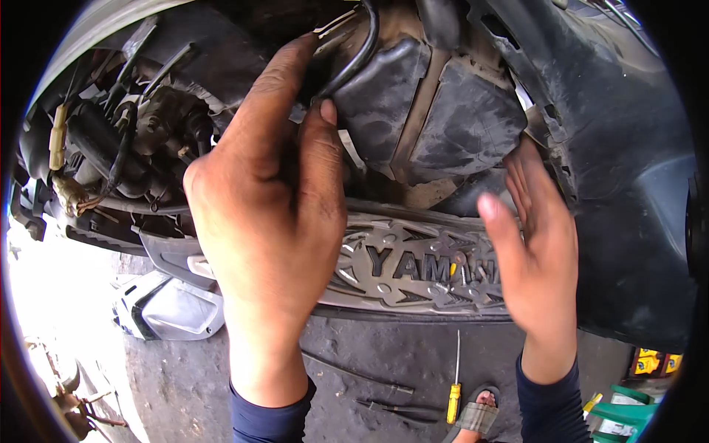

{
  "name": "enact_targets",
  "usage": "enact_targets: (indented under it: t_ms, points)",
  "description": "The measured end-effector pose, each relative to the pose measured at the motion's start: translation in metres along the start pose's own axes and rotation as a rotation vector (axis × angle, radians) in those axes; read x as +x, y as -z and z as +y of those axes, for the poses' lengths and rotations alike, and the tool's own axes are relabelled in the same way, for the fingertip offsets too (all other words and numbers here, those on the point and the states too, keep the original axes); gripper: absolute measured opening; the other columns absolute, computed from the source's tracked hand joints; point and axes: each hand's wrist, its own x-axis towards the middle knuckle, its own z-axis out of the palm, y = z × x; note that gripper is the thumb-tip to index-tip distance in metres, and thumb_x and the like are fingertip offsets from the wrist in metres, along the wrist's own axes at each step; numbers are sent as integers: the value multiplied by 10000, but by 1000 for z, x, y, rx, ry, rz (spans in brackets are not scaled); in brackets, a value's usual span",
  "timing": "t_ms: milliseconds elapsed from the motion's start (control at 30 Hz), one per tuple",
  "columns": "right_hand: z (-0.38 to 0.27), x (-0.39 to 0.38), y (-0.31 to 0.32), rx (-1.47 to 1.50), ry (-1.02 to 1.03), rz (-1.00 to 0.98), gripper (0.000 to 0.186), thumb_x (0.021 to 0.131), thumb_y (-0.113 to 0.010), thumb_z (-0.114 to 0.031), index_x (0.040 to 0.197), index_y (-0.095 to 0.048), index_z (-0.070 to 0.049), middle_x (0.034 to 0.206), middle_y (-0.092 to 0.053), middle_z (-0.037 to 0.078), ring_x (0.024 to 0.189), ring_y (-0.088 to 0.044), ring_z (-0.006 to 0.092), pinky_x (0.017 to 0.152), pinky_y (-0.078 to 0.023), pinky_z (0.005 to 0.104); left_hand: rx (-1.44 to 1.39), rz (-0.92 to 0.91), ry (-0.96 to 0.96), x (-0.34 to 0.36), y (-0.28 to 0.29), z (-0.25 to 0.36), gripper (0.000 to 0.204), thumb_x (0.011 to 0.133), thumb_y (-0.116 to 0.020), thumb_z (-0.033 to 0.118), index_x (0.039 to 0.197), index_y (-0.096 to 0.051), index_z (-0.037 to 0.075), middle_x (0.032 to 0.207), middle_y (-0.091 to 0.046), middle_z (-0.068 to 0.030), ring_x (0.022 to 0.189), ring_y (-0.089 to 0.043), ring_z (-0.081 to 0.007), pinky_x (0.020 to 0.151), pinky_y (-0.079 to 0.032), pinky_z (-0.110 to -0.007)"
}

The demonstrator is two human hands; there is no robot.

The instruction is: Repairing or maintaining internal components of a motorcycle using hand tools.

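Observation:
A dusty black plastic box (465, 118), with a brown strip (419, 111) down its middle, sits inside the opened body of a scooter. My left hand (269, 199) is at the box's left, index finger stretched upward and thumb apart from it. The thumb tip lies beside a bent black cable (362, 55); whether it touches cannot be told, and the other fingers are hidden. At the box's lower right edge is my right hand (543, 244), its thumb apart and its fingers extended, their tips partly hidden behind the edge.
Several small screws (458, 269) lie on the ridged footboard (402, 258). Wires and engine parts (111, 148) fill the left side; a black body panel (628, 192) stands right. On the floor are a yellow-handled screwdriver (453, 402), pliers (402, 408), a grey panel (177, 306) and a sandalled foot (481, 410).

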Motion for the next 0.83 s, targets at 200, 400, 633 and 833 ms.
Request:
enact_targets:
  t_ms: [200, 400, 633, 833]
  points:
    - [-1, 40, -21, -113, -19, 220, 411, 894, -653, -294, 752, -467, 45, 537, -423, 177, 474, -410, 317, 502, -350, 411, 10, 3, -79, 14, -3, 6, 394, 842, -710, 65, 1189, -586, -77, 779, -677, -59, 672, -581, -56, 606, -458, -187]
    - [-9, 28, -29, 79, -28, 161, 368, 935, -618, -297, 862, -553, 57, 665, -552, 32, 627, -456, 102, 605, -395, 259, -37, -169, 182, 11, 18, 38, 385, 865, -676, 44, 1206, -567, -98, 634, -606, -17, 542, -472, -23, 482, -354, -188]
    - [15, -201, -7, 185, 548, -816, 418, 807, -701, -279, 1148, -616, -52, 1054, -602, 91, 1016, -575, 284, 881, -460, 412, 240, -1069, -253, -86, 125, 26, 104, 778, -618, 63, 880, -603, 67, 681, -545, -65, 630, -587, -268, 576, -483, -393]
    - [89, -356, -25, -275, 199, -1292, 819, 735, -757, -414, 1396, -377, -116, 1209, -482, 180, 1148, -502, 332, 967, -392, 480, 670, -1799, 89, -132, 208, 28, 120, 788, -643, 193, 868, -634, 104, 805, -651, -79, 739, -655, -290, 628, -519, -404]
